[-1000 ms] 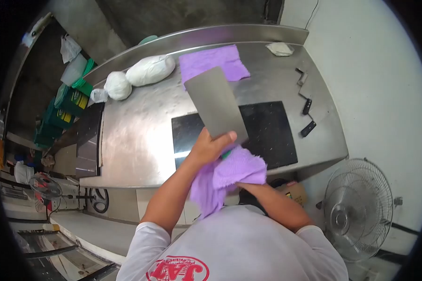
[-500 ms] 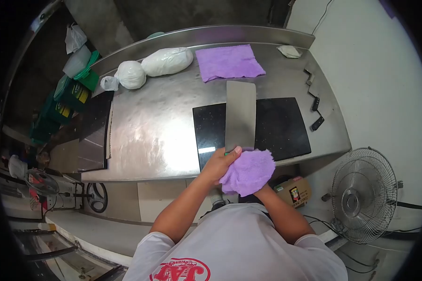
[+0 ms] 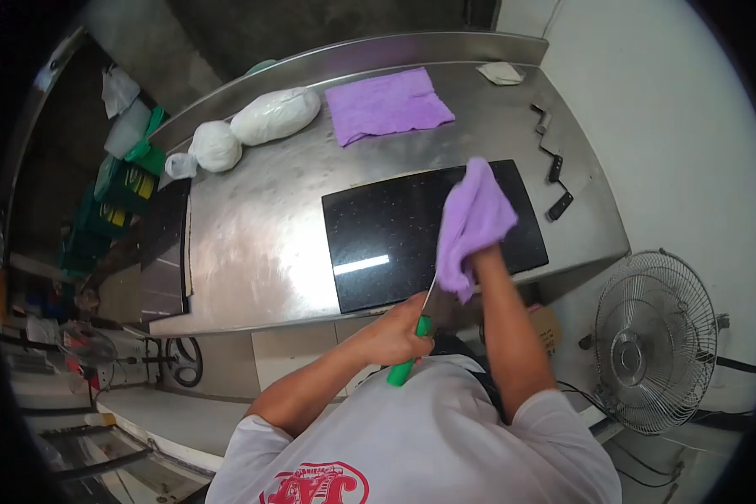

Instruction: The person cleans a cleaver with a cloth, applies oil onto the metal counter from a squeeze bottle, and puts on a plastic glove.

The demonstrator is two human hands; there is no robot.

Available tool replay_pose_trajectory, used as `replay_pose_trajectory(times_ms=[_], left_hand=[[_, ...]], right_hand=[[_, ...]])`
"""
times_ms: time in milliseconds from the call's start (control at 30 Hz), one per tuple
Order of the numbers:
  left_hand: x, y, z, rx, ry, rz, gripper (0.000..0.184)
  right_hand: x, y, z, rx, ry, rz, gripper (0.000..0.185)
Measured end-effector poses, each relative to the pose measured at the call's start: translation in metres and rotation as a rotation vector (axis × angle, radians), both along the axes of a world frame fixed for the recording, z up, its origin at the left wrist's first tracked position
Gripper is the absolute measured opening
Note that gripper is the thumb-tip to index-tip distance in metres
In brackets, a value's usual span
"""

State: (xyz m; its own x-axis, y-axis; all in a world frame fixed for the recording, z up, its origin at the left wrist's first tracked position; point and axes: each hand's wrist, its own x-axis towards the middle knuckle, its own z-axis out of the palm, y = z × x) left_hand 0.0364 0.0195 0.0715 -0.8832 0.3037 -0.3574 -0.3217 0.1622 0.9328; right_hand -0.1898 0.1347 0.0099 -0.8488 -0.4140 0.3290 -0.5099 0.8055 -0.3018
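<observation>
My left hand [image 3: 395, 333] is closed round the green handle of a broad-bladed cleaver [image 3: 401, 371]. The blade is turned nearly edge-on and points away from my body, with most of it hidden behind a purple cloth [image 3: 477, 210]. My right hand [image 3: 484, 255] is in that cloth, which is folded against the blade; the fingers are covered. Below the cloth lies a black speckled slab [image 3: 386, 227] on the steel table [image 3: 256, 244]. A second purple cloth [image 3: 388, 105] is spread flat farther back.
White wrapped bundles [image 3: 275, 116] sit at the table's back left. Along the right edge lie black-handled tools [image 3: 556, 168], with a small pale cloth [image 3: 501, 74] at the back corner. A wire-caged fan [image 3: 638, 344] stands at the right, and green tubs [image 3: 126, 185] at the left.
The cleaver has turned from broadside to nearly edge-on, and its handle has come closer to my body. My right hand has moved the cloth from near the handle outward along the blade.
</observation>
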Motion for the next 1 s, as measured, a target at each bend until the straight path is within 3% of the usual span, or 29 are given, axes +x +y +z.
replay_pose_trajectory(times_ms=[33,100,167,233,267,367,467,500,567,633,700,767,833,867,900,933,1000], left_hand=[[0.003,0.003,0.003,-0.013,-0.003,-0.016,0.050],[0.005,0.004,0.014,0.216,-0.100,0.081,0.057],[-0.004,0.000,0.006,0.223,-0.021,0.075,0.055],[-0.022,0.001,0.019,0.408,0.034,0.221,0.053],[-0.035,0.006,0.033,0.385,-0.026,0.368,0.049],[-0.069,0.015,0.026,0.288,-0.113,0.492,0.042],[-0.071,0.023,0.007,0.215,-0.135,0.373,0.033],[-0.072,0.026,0.004,0.140,-0.151,0.301,0.030],[-0.065,0.035,-0.002,0.105,-0.172,0.282,0.033],[-0.065,0.047,-0.001,0.124,-0.200,0.286,0.030],[-0.068,0.053,0.005,0.059,-0.184,0.309,0.035],[-0.082,0.057,0.015,-0.005,0.108,0.444,0.053],[-0.088,0.065,0.022,-0.089,0.234,0.387,0.086],[-0.089,0.068,0.024,-0.090,0.204,0.353,0.087],[-0.093,0.070,0.026,-0.096,0.184,0.317,0.088],[-0.093,0.076,0.026,0.090,0.144,0.404,0.088],[-0.093,0.069,0.020,0.443,0.092,0.496,0.084]], right_hand=[[-0.020,0.007,0.005,-0.129,-0.090,-0.002,0.039],[-0.027,0.031,0.009,-0.488,-0.260,0.061,0.043],[-0.028,0.055,0.016,-1.166,-0.602,0.258,0.052],[-0.022,0.067,0.014,-1.809,-1.003,0.483,0.062],[-0.014,0.067,0.009,-1.799,-1.031,0.500,0.062],[0.036,0.061,-0.009,-1.608,-1.164,0.429,0.046],[0.063,0.059,-0.027,-1.446,-1.243,0.323,0.034],[0.049,0.062,-0.032,-1.452,-1.248,0.321,0.034],[0.008,0.077,-0.042,-1.466,-1.013,0.481,0.027],[-0.039,0.093,-0.016,-1.575,-1.141,0.453,0.021],[-0.045,0.093,0.010,-1.632,-1.037,0.326,0.020],[-0.072,0.101,0.024,-1.665,-0.874,0.242,0.019],[-0.081,0.116,0.017,-1.448,-0.536,0.266,0.025],[-0.080,0.123,0.018,-1.379,-0.420,0.269,0.027],[-0.079,0.130,0.028,-1.565,-0.473,0.267,0.028],[-0.079,0.136,0.038,-1.754,-0.526,0.269,0.030],[-0.071,0.166,0.055,-1.780,-0.614,0.337,0.028]])
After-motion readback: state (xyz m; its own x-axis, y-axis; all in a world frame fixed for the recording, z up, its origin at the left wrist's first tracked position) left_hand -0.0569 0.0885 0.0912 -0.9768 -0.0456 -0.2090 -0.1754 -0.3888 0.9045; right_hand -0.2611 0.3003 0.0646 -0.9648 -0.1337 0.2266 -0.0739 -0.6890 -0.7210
